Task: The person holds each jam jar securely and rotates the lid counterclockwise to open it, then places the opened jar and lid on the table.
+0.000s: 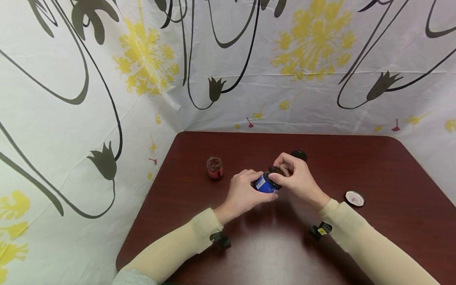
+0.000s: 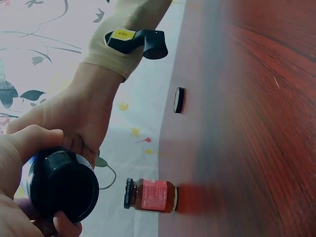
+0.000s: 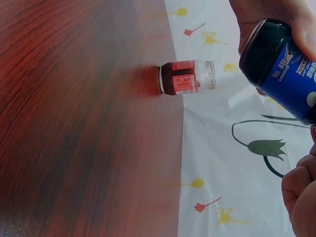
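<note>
My left hand [image 1: 246, 188] grips a dark jar with a blue label [image 1: 264, 184], tilted above the table. In the left wrist view the black base of this jar [image 2: 69, 190] faces the camera. At the jar's mouth, my right hand [image 1: 301, 178] pinches a dark lid [image 1: 276, 171] between thumb and curled fingers. Whether the lid sits on the jar's threads or is apart from them I cannot tell. The blue label [image 3: 296, 74] shows large in the right wrist view, with the right hand's curled fingers [image 3: 301, 187] at the jar's lower end there.
Left of the hands stands a lidless glass jar with a red label [image 1: 215, 169], dark contents low inside. A black-lidded jar [image 2: 154, 196] stands behind the right hand. One loose lid [image 1: 355, 198] lies white inside up on the right. Patterned cloth [image 1: 249, 103] hangs around the table [image 1: 377, 166].
</note>
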Demonstrator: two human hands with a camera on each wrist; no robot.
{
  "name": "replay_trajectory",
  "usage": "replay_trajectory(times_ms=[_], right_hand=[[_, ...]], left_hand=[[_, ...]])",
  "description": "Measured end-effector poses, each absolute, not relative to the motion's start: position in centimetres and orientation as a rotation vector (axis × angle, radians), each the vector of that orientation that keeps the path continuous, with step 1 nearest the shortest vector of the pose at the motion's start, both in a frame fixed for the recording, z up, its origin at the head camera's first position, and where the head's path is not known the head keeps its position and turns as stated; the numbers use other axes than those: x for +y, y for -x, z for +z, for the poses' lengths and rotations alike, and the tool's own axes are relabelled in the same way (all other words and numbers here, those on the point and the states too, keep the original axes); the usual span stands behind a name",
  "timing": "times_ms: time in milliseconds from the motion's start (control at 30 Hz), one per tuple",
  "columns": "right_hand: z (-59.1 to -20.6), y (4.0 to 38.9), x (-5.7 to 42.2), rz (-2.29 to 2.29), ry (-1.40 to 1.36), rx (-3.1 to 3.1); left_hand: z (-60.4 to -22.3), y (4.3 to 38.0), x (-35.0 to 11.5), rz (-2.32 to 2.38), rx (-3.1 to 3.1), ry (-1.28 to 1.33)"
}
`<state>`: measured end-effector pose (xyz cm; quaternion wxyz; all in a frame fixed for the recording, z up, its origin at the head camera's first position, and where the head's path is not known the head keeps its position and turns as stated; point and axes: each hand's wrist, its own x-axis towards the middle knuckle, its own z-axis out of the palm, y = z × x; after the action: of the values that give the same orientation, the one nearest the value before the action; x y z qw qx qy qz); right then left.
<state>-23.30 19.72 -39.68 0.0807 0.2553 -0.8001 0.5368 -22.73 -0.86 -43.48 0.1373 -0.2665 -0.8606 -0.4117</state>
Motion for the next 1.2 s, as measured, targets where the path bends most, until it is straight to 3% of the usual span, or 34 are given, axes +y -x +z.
replay_trajectory(times_ms=[300, 1200], right_hand=[[-42.2, 25.1, 20.8, 1.533, -0.822, -2.323], [-42.5, 24.3, 21.2, 1.528, -0.872, -2.294]], left_hand=[[-42.8, 22.5, -0.8, -1.212, -2.455, 0.801], [-42.5, 21.7, -0.8, -1.411, -2.548, 0.792]])
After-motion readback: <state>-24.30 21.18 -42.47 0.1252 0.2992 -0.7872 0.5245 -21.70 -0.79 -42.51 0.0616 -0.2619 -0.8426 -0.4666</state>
